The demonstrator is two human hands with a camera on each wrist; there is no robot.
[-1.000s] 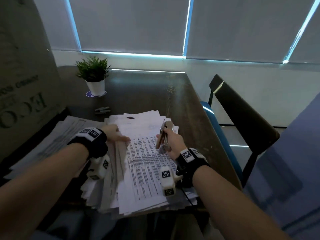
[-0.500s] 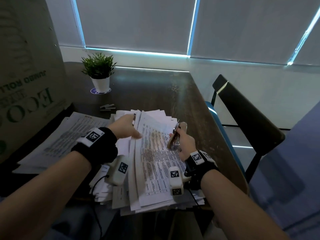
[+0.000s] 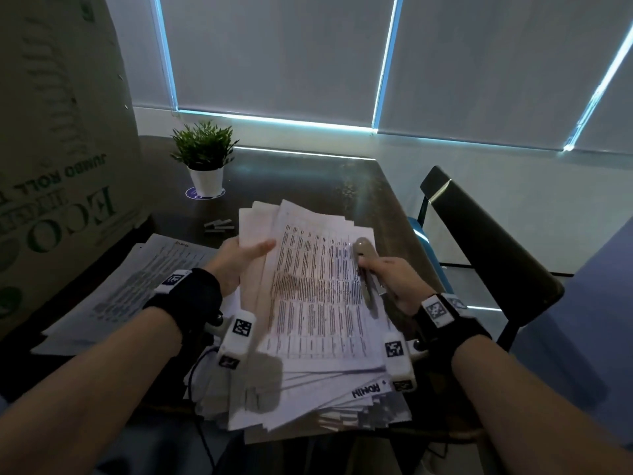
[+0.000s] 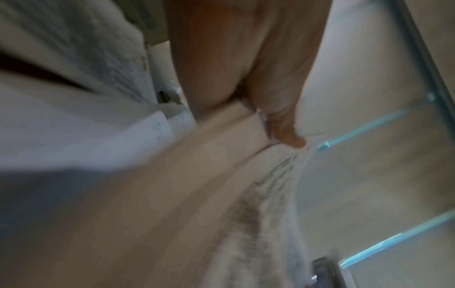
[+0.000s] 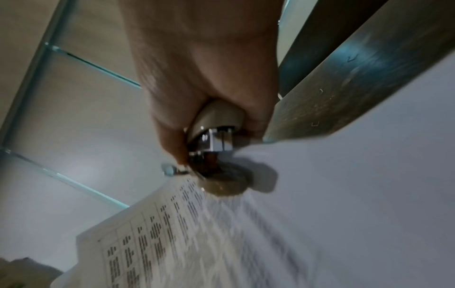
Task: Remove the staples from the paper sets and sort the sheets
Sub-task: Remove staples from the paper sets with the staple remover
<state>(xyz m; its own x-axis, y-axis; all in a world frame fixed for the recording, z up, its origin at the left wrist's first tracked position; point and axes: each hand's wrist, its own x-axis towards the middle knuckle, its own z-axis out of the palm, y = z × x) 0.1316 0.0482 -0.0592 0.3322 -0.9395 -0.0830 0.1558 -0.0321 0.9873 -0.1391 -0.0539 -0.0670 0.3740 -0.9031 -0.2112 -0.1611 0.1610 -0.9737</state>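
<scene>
A thick untidy stack of printed sheets (image 3: 318,382) lies on the dark table in front of me. My left hand (image 3: 239,258) grips the left edge of a printed paper set (image 3: 315,269) and holds it tilted up off the stack; the thumb lies on top of the paper set (image 4: 278,171) in the left wrist view. My right hand (image 3: 390,279) grips a grey staple remover (image 3: 364,269) at the set's right edge. The right wrist view shows the staple remover (image 5: 216,148) with its metal tip over the printed sheet (image 5: 172,233).
A flat pile of sheets (image 3: 130,289) lies to the left by a big cardboard box (image 3: 51,159). A potted plant (image 3: 205,159) and some staple strips (image 3: 219,225) sit further back. A dark chair (image 3: 486,255) stands at the table's right edge.
My left hand has lifted the paper set from the stack and tilted it up towards me. The right hand with the staple remover has moved up along its right edge.
</scene>
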